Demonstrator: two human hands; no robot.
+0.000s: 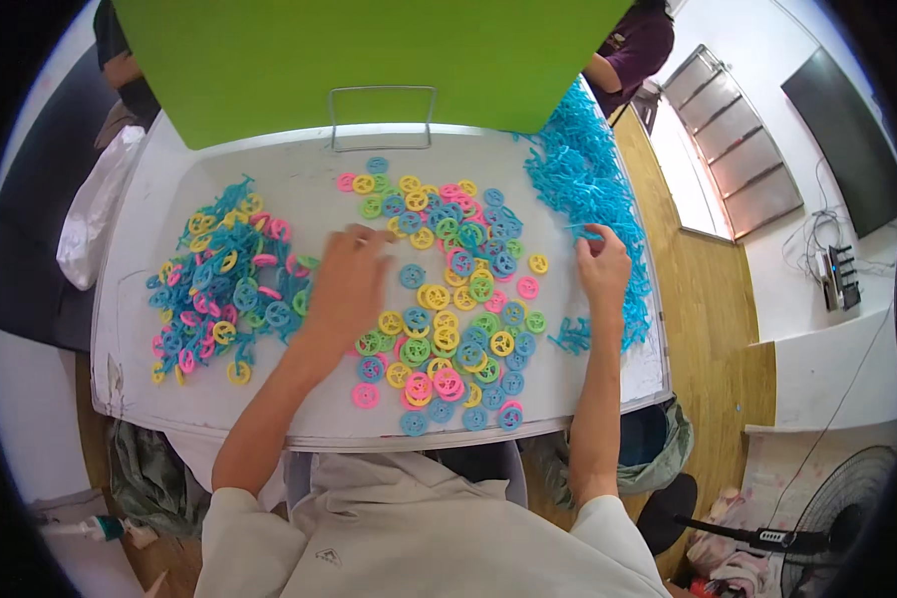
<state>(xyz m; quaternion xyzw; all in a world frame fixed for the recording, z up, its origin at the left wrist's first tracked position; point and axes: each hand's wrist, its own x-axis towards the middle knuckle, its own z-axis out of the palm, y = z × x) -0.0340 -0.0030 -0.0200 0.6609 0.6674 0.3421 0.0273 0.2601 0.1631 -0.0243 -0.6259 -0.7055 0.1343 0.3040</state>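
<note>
At the right, my right hand (604,267) pinches a thin blue plastic piece (580,231) between thumb and fingers, beside a long heap of similar blue pieces (588,169). My left hand (349,279) hovers just left of the loose wheels, its fingers bent downward and blurred, so I cannot see whether it holds anything. Small spoked plastic wheels (446,339) in pink, yellow, green and blue lie scattered across the middle of the white table (319,399). Left of my left hand is a pile of wheels mixed with blue pieces (214,284).
A green panel (349,60) with a wire handle (382,90) stands across the table's far side. Two other people are partly visible behind it, a dark red sleeve (640,45) on the right. Bags hang below the near edge; a black fan (847,518) stands at lower right.
</note>
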